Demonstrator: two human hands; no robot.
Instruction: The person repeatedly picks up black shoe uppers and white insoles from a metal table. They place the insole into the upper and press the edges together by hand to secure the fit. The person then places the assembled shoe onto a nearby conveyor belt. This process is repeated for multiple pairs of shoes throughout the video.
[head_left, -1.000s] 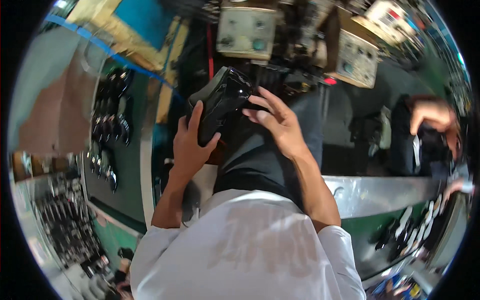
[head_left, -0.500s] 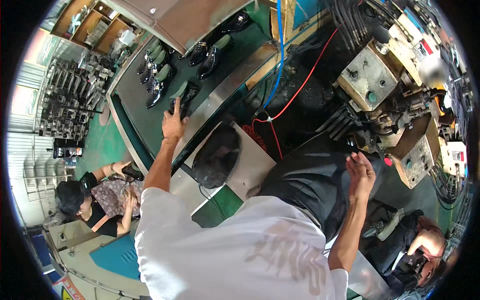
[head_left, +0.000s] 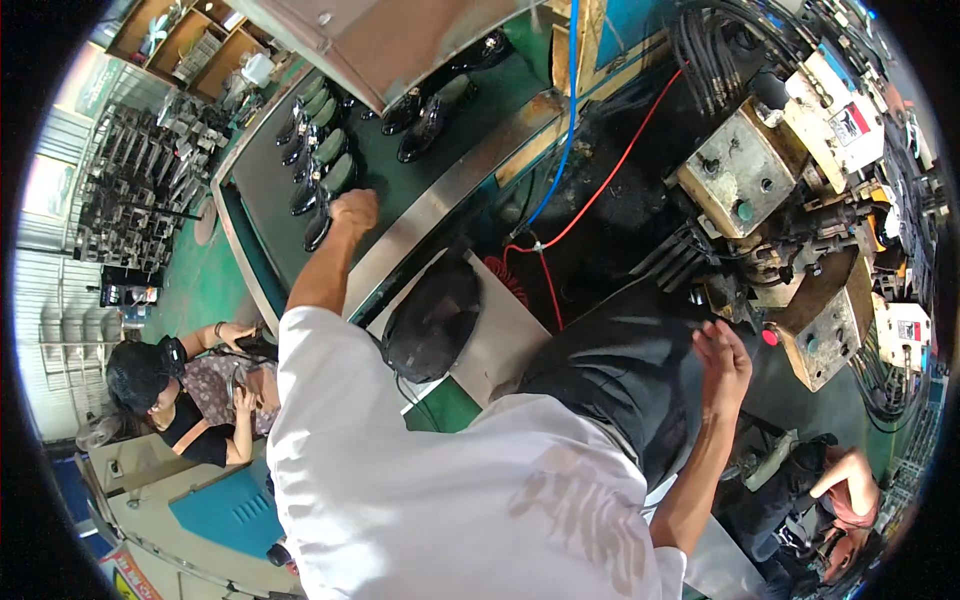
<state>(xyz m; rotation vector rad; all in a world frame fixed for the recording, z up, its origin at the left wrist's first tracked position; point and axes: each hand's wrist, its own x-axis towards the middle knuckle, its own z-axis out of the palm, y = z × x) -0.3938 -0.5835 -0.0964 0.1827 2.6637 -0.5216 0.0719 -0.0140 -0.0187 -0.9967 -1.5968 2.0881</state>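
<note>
My left hand [head_left: 355, 210] is closed at the rear of a glossy black shoe [head_left: 318, 228], which lies on the dark belt-like surface [head_left: 400, 190]. The shoe's toe points toward the near left, and my fingers hide its heel end. Right behind it stands a row of similar black shoes [head_left: 325, 185] with green linings or inserts. Over my lap my right hand [head_left: 722, 365] hovers with loosely bent fingers and nothing visible in it.
A brown panel [head_left: 370, 40] overhangs the shoes. Blue [head_left: 566, 120] and red [head_left: 630, 150] hoses hang beside the bench edge. Machine control boxes [head_left: 738, 165] stand at right. A black cap-like item [head_left: 433, 318] lies near my knee. Co-workers sit left [head_left: 215, 390] and lower right [head_left: 825, 490].
My left hand has gone from extended fingers to a closed grip. The shoe beside it has moved left, to the near end of the row. My right hand stays nearly still.
</note>
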